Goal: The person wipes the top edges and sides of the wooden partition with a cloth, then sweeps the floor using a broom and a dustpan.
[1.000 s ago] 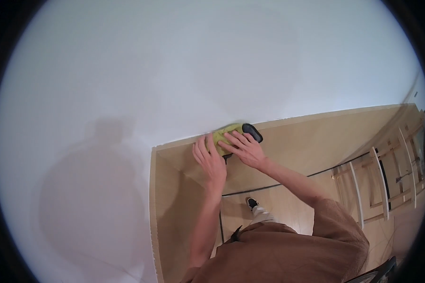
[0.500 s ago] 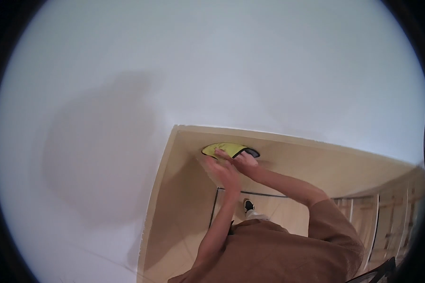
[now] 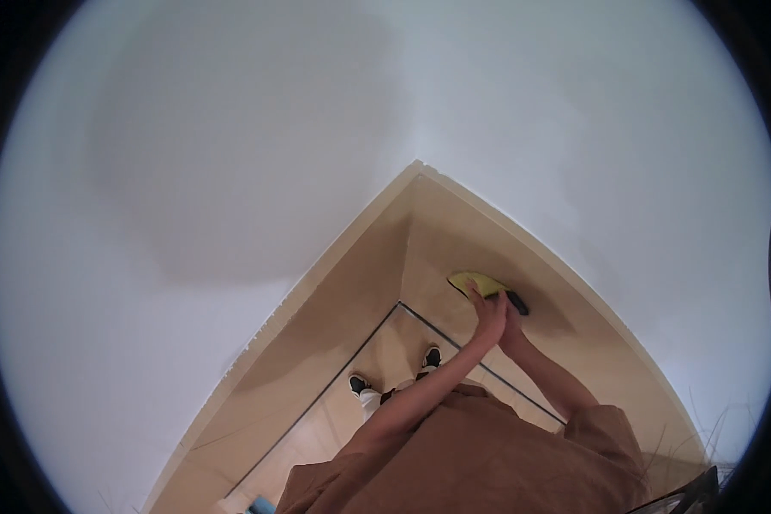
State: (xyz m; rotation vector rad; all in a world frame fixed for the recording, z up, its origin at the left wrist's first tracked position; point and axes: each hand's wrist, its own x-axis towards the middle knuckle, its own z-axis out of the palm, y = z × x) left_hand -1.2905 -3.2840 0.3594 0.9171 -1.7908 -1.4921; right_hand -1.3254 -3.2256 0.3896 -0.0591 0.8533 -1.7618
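Note:
A yellow cleaning cloth [image 3: 480, 281] with dark edging and a dark grey fold [image 3: 517, 303] at its right end lies against the beige tiled wall [image 3: 454, 236], just right of the corner. My left hand [image 3: 488, 317] reaches across to the cloth, its fingers stretched out over the yellow face. Close beside it, and partly hidden behind it, my right hand [image 3: 512, 327] holds the cloth to the wall. Most of the right fingers are out of sight.
White wall [image 3: 231, 171] rises above the beige tile band, whose top edge peaks at the corner. A dark strip [image 3: 317, 398] runs along the floor border. My shoes [image 3: 359, 385] stand on the tiles. Something blue [image 3: 259, 505] shows at the lower edge.
Both hands and the cloth have moved right along the wall, away from the corner. The view has turned, bringing both walls and both shoes into sight.

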